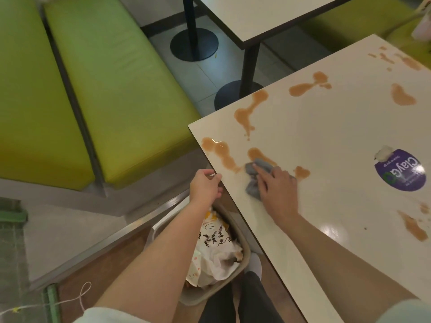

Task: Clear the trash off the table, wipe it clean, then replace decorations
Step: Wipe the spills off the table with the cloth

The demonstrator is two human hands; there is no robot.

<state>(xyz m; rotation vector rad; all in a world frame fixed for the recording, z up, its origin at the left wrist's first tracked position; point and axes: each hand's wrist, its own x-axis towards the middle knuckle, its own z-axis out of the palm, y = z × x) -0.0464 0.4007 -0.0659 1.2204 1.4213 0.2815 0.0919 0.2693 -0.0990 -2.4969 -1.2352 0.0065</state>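
A white table (326, 141) is marked with several brown liquid spills (251, 108). My right hand (277, 185) presses a grey cloth (253, 180) flat onto the table near its left edge, fingers straight over the cloth beside a spill. My left hand (205, 188) hangs off the table's left edge with loosely curled fingers touching the edge and holding nothing. Below it on the floor stands a beige bin (243, 262) filled with crumpled paper wrappers (217, 248).
A round purple sticker (400, 173) with torn paper at its edge lies on the table's right side. Green bench cushions (112, 89) fill the left. A second table (263, 17) on black pedestal bases (193, 44) stands behind. A white cord (81, 297) lies on the floor.
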